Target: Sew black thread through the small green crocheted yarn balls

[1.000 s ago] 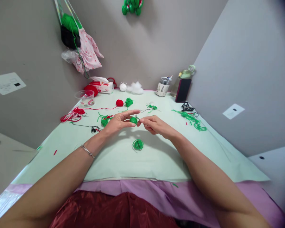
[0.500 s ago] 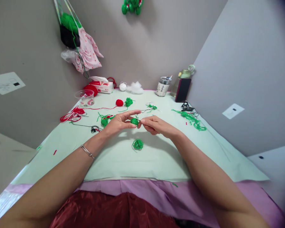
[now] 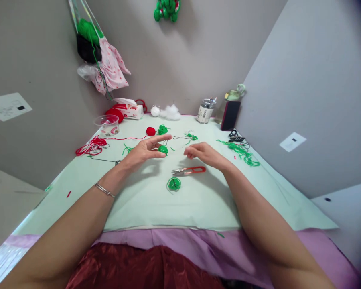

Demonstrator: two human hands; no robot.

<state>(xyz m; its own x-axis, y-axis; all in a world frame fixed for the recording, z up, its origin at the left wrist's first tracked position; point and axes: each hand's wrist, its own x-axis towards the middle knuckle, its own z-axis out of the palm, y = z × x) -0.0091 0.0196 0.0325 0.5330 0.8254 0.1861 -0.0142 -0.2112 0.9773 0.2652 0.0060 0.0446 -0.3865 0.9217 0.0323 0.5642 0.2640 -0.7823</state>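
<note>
Room: plain grey walls (image 3: 198, 56) meeting in a corner at far right.
Tabletop: smooth pale-green sheet (image 3: 156, 208); lilac cloth (image 3: 156, 237) along the near edge.
Left hand (image 3: 144, 151): thumb and fingers grasp a small round green yarn ball (image 3: 163, 150); index finger extended to the right.
Right hand (image 3: 203, 153): fingers curled inward; cannot tell whether they pinch anything.
Ball position: left of the right fingers, about level with them, gap between; no clear long axis.
Orange-handled metal thread snips (image 3: 191, 171): flat on the sheet, untouched, on the near side of the right hand, which is the nearer hand. Long axis left to right, blades left, handle right.
Coiled bright-green yarn piece (image 3: 173, 184): just on the near side of the blades.
Far edge, left to right: red-and-white tissue box (image 3: 132, 111), fluffy white stuffing (image 3: 171, 112), labelled cylindrical pen jar (image 3: 205, 111), dark upright phone (image 3: 230, 115).
</note>
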